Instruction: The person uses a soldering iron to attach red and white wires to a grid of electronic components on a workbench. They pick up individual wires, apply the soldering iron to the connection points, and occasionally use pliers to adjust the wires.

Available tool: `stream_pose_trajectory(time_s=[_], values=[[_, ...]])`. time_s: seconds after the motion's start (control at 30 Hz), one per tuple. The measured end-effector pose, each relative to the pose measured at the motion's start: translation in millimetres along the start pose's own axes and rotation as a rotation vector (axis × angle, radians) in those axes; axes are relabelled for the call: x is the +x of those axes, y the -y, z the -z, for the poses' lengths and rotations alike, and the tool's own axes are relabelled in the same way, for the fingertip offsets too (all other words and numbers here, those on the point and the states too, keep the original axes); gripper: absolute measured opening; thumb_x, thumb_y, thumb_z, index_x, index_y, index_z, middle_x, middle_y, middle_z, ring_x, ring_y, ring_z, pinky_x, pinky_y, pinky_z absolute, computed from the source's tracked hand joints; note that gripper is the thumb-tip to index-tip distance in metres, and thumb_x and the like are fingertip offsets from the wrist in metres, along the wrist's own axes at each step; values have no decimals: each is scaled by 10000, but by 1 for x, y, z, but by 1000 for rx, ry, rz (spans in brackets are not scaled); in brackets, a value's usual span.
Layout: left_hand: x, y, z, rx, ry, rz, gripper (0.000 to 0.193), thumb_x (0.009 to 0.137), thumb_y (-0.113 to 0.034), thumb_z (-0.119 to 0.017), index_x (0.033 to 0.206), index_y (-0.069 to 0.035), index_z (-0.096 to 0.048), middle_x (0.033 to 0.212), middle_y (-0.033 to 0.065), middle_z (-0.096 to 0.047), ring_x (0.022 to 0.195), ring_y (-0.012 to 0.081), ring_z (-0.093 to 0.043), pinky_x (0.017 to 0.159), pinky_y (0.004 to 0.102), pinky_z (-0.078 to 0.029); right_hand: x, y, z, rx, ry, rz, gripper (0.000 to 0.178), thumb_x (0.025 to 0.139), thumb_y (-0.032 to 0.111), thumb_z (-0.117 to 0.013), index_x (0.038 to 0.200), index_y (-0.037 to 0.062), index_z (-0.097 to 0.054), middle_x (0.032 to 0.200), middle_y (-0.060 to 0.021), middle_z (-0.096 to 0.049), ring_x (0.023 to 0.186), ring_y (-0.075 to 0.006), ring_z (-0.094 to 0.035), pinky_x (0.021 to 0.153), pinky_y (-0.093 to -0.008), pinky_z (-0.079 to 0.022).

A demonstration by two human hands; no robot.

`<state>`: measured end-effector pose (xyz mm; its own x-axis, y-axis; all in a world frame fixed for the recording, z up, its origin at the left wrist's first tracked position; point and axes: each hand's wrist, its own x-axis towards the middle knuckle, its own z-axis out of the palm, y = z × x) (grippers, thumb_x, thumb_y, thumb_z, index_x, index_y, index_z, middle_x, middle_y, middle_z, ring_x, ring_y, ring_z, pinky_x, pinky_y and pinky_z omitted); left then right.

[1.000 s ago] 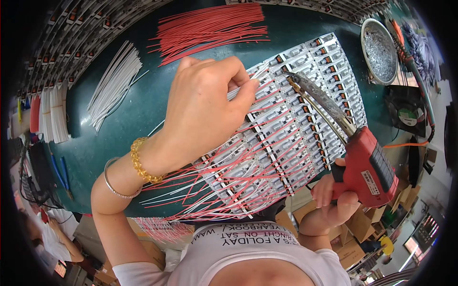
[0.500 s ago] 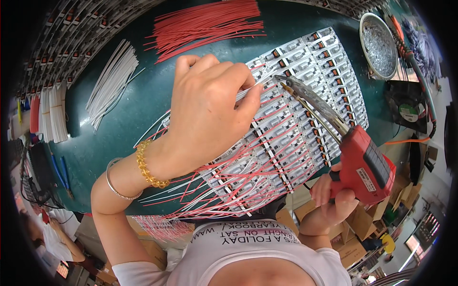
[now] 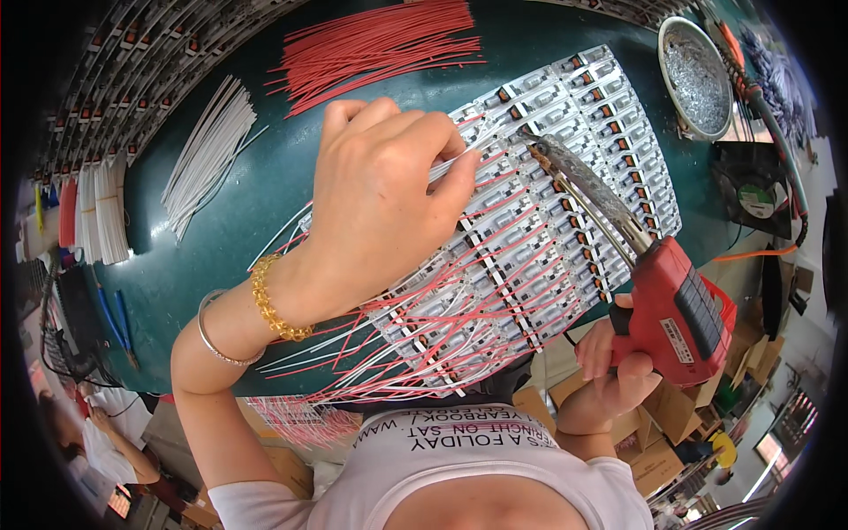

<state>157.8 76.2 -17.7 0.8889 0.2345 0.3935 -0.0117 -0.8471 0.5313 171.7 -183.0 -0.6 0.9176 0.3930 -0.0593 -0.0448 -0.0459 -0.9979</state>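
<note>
My left hand (image 3: 380, 199) is closed over the panel, pinching white wires (image 3: 449, 164) between thumb and forefinger; their lower run is hidden under the hand. Beneath it lies a panel of white circuit boards (image 3: 609, 141), with rows of small components and many red and white wires soldered along it. In my right hand (image 3: 609, 358) is a red soldering gun (image 3: 671, 309), gripped by its handle. Its dark tip (image 3: 532, 138) hovers at or just above a board, right of the pinched wires; contact I cannot tell.
Red wires (image 3: 380, 49) lie at the back, and white wires (image 3: 208, 155) to the left. A round bowl of silvery scraps (image 3: 698, 79) stands far right, beside a black fan (image 3: 753, 190). Blue-handled pliers (image 3: 115, 322) rest at the left edge.
The soldering gun's tip has shifted slightly right, away from my left fingers. My left hand keeps its pinch on the white wires and has barely moved.
</note>
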Motion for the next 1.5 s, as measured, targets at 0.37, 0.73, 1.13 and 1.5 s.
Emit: stream_pose_trajectory(time_s=[0.37, 0.73, 1.13, 1.5], values=[[3, -10, 18, -74, 26, -9, 76, 728, -107, -710, 695, -62, -658, 630, 14, -590, 594, 168, -512, 716, 292, -350, -13, -1, 11, 72, -79, -22, 811, 811, 563, -574, 1199, -119, -371, 459, 15, -415, 347, -97, -403, 378, -232, -361], [-8, -10, -7, -52, -24, -24, 162, 722, -61, -695, 648, -72, -552, 600, 17, -524, 570, 183, -477, 704, 325, -333, -13, -6, 7, 16, -8, -48, 761, 812, 575, -565, 1134, -95, -399, 458, 13, -417, 352, -99, -407, 387, -228, -370], [-8, -8, -9, -34, -46, -54, 166, 706, -48, -699, 644, -67, -546, 602, 22, -524, 570, 187, -476, 686, 326, -339, -20, -7, 7, 11, -46, -93, 741, 767, 558, -628, 1095, -74, -421, 485, -12, -444, 374, -121, -433, 402, -243, -371], [-9, -10, -6, -26, -36, -49, 142, 709, -57, -702, 658, -61, -570, 627, 28, -537, 599, 196, -492, 705, 325, -344, -18, -3, 7, 12, -25, -38, 820, 789, 595, -582, 1169, -106, -388, 454, 4, -420, 354, -100, -403, 397, -232, -369]])
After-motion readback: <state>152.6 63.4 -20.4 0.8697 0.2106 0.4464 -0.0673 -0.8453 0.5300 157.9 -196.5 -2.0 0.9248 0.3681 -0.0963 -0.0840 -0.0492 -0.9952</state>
